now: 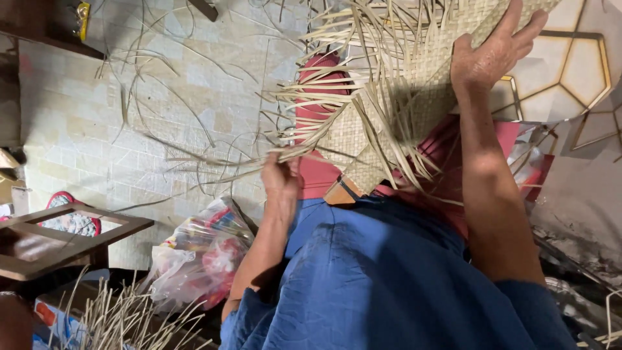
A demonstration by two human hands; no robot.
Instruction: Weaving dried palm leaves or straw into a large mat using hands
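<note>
A half-woven mat of pale straw strips [389, 110] rests on my lap, with many loose strip ends sticking out to the left. My left hand [280, 178] is closed around a few loose strips at the mat's lower left edge. My right hand [492, 52] lies on the woven part at the upper right, fingers spread and gripping its edge. A small wooden block [342, 192] shows under the mat's lower corner. My blue garment [389, 279] fills the bottom of the view.
Loose straw strips [168, 104] lie scattered over the tiled floor. A plastic bag with colourful contents [201, 253] sits at lower left beside a wooden frame [58, 240]. More strips [123, 317] bunch at the bottom left. A patterned panel [570, 71] stands at the right.
</note>
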